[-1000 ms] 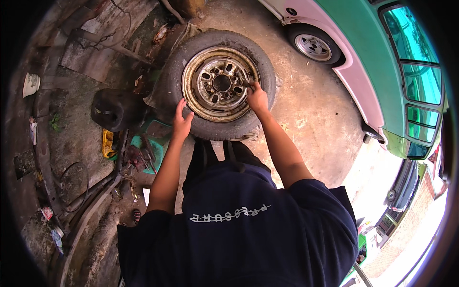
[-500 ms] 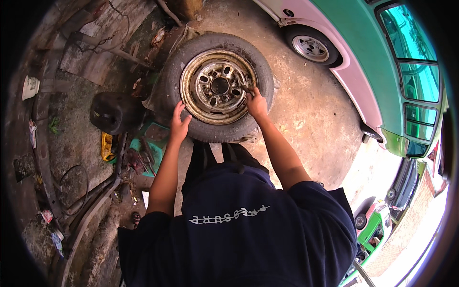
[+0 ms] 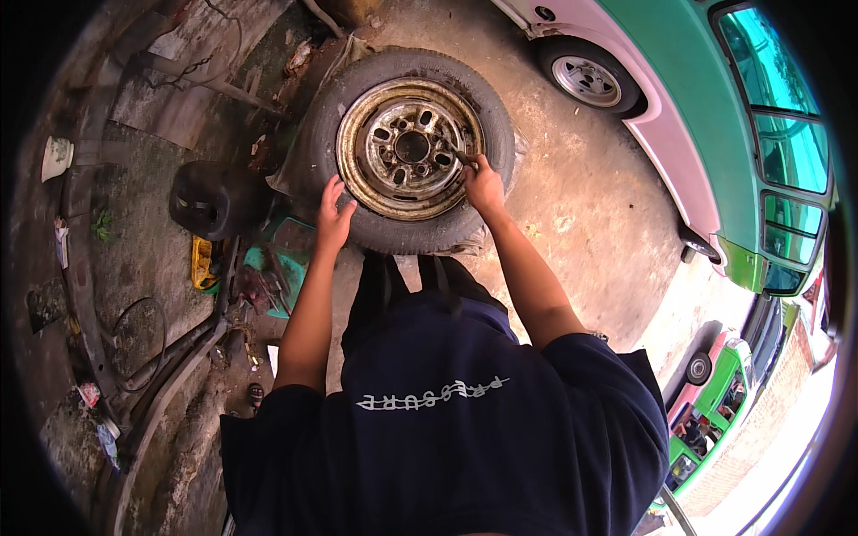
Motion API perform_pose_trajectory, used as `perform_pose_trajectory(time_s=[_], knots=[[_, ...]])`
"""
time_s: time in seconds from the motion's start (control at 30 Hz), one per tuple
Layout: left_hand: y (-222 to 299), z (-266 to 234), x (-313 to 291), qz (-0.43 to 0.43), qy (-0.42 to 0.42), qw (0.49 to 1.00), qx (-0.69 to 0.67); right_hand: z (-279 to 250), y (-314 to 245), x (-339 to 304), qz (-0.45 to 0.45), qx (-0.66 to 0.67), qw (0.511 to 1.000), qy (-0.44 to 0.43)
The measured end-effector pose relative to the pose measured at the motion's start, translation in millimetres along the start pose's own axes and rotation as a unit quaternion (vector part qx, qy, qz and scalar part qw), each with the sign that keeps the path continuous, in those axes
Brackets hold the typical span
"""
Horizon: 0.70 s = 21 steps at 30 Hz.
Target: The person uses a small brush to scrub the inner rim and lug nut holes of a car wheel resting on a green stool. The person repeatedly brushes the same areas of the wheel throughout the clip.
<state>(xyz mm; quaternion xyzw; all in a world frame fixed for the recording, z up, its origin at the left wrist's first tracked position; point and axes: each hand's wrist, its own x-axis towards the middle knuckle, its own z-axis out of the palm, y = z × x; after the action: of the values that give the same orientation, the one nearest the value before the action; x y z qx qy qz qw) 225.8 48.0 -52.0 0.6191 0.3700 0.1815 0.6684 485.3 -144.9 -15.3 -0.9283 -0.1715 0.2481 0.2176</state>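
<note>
A car wheel lies flat in front of me: a worn black tyre (image 3: pixel 317 134) around a rusty, dirty steel rim (image 3: pixel 350 147) with a round centre hole and several slots. My right hand (image 3: pixel 483 189) is closed around a short dark tool (image 3: pixel 464 159) at the rim's right side. The tool's tip points inward over the rim; its exact kind is too small to make out. At the tyre's near left edge is my left hand (image 3: pixel 334 219), fingers apart and holding nothing. Whether its fingertips touch the tyre I cannot tell.
A green and pink van (image 3: pixel 666 107) stands to the right, its front wheel (image 3: pixel 586 80) near the tyre. On the left are a black rounded container (image 3: pixel 213 205), a yellow item (image 3: pixel 204 263), a teal basin (image 3: pixel 284 272) and long curved metal bars (image 3: pixel 170 380). A green vehicle (image 3: pixel 715 402) stands farther back right.
The view has shifted slightly, so the wheel sits a little higher in the picture. Both hands stay close to the same places on it; the right still grips the dark tool.
</note>
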Motion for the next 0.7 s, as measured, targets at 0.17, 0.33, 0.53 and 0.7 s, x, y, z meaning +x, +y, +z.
perform_pose_trajectory(time_s=[0.17,0.33,0.53,0.7], knots=[[-1.9,0.8,-3.4,0.000,0.022,0.999,0.030,-3.4,14.8,-16.2,-0.008,0.000,1.000,0.009],[1.8,0.4,-1.3,-0.006,0.024,0.998,0.051,-5.6,-7.3,23.7,-0.034,-0.013,0.999,-0.002],[-0.6,2.0,-1.3,0.002,0.032,0.997,0.068,-18.1,12.5,-0.1,-0.036,-0.035,0.998,-0.038],[1.5,3.7,-5.4,-0.017,0.052,0.993,0.107,-21.5,7.7,9.7,-0.031,-0.029,0.998,-0.044]])
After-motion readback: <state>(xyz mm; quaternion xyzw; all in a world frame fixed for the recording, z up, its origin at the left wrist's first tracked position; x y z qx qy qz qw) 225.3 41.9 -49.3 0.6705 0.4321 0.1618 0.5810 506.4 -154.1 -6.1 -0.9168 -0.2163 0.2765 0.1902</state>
